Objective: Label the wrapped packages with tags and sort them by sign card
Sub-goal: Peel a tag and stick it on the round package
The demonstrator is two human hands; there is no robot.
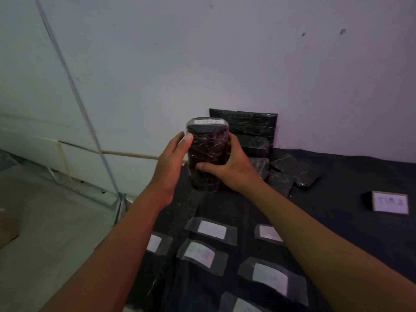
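A tall round package (pixel 208 152) wrapped in dark film stands upright near the table's far left, with a white tag (pixel 209 121) on its top. My right hand (pixel 227 167) grips its right side, thumb across the front. My left hand (pixel 174 154) lies against its left side with straight fingers. Several white tags on clear tape (pixel 211 229) lie on the dark table (pixel 337 176) in front of me. A sign card (pixel 390 202) stands at the right.
More wrapped packages crowd behind and right of the tall one: a large flat one (pixel 249 121) leaning on the wall and several small ones (pixel 286 170). The table's left edge drops to the floor, where a thin metal stand leg (pixel 120 199) rises.
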